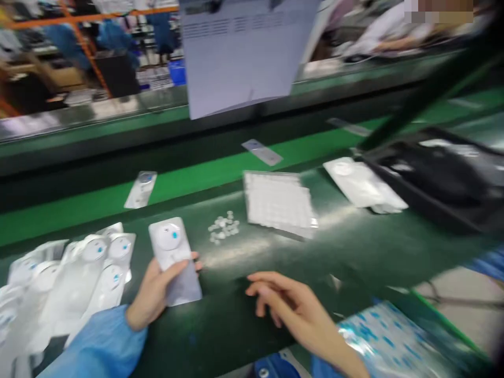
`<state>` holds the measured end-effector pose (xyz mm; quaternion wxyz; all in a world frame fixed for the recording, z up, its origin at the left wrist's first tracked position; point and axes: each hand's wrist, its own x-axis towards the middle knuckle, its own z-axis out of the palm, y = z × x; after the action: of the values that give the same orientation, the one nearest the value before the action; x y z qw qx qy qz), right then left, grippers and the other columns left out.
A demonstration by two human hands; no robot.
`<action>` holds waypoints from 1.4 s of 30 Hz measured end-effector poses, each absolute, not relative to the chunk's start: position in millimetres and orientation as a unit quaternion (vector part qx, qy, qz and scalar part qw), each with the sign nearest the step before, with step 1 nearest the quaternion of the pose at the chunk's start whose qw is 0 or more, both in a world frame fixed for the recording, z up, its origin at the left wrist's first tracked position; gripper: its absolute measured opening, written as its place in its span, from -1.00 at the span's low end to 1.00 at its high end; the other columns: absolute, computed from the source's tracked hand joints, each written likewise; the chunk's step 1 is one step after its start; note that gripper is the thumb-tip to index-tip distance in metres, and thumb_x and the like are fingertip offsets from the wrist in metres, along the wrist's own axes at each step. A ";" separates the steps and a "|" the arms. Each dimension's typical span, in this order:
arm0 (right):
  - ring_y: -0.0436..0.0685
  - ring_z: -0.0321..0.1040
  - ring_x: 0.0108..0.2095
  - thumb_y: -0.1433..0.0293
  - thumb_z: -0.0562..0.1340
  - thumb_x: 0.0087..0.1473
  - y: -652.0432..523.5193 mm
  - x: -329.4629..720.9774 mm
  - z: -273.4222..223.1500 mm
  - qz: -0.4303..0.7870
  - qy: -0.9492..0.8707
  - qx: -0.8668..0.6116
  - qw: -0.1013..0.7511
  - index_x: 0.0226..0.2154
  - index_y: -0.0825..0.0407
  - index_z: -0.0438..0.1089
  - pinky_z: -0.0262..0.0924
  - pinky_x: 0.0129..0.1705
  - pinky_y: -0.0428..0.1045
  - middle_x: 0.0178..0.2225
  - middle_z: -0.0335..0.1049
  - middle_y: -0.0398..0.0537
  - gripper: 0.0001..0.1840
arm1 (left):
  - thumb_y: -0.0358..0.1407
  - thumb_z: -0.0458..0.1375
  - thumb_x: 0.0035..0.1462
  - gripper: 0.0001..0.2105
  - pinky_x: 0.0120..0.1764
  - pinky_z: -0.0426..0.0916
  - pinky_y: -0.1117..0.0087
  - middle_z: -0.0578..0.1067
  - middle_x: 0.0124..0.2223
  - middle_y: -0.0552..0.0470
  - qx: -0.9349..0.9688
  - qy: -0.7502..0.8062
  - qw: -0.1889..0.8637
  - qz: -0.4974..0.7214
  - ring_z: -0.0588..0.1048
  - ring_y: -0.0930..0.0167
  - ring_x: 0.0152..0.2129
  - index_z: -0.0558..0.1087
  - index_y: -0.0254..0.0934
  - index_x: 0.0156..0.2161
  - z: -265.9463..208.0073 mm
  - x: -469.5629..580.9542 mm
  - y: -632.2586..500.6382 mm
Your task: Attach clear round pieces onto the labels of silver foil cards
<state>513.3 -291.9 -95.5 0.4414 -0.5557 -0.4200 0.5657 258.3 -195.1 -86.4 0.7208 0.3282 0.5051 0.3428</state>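
My left hand (159, 283) is closed around a pale plastic blister tray (183, 291), with the thumb across its front. Near the top of this tray sits a round white disc with a blue dot. My right hand (287, 304) hovers over the green table (220, 336), apart from the tray. Its fingers are loosely bent and spread, and nothing shows in them. Between and beyond my hands lies a loose group of small white pieces (223, 228). To the left, several similar blister trays (94, 273) lie heaped and overlapping, many with the same blue-dotted discs.
A stack of white sheets (277, 202) lies behind the small pieces. Single trays (142, 190) rest on the bright green strip (192, 189). At right are white packs (356, 186), a black bin (437, 178) and a blue-spotted bag (389, 336). Another person's arm (397, 44) shows at the back.
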 end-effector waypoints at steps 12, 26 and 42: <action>0.06 0.33 -0.59 -0.03 0.12 0.34 -268.6 403.0 -121.4 0.592 -0.571 -0.493 0.282 -0.50 0.00 0.29 0.11 -0.51 -0.05 -0.62 0.43 -0.12 -0.46 | -0.23 0.41 0.07 -0.48 -0.07 0.53 0.20 0.63 0.04 -0.23 0.251 0.408 0.769 0.423 0.62 0.09 -0.04 0.50 -0.30 0.14 -91.4 234.6 -199.2; 0.27 0.39 0.11 0.30 0.20 0.40 -304.3 425.2 -118.0 0.225 -0.869 -0.367 0.244 0.08 0.04 0.49 0.20 -0.04 0.13 0.10 0.53 0.10 -0.70 | -0.34 0.26 0.16 -0.40 -0.16 0.56 0.22 0.66 -0.03 -0.13 0.279 0.410 0.720 0.487 0.66 0.14 -0.14 0.31 -0.29 0.31 -106.3 218.2 -172.4; 0.14 0.56 -0.31 0.51 0.21 0.34 -349.8 494.5 -111.8 0.344 -0.762 -0.384 0.391 -0.08 -0.01 0.57 0.41 -0.27 0.06 -0.31 0.65 -0.05 -0.77 | -0.34 0.30 0.10 -0.45 -0.22 0.58 0.33 0.67 -0.07 -0.06 0.290 0.478 0.680 0.475 0.67 0.23 -0.19 0.41 -0.27 0.22 -96.5 217.7 -170.0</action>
<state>494.5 -349.8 -111.8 0.3913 -0.3840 -0.7623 0.3441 217.7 -170.0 -96.5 0.6799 0.2902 0.4778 0.4746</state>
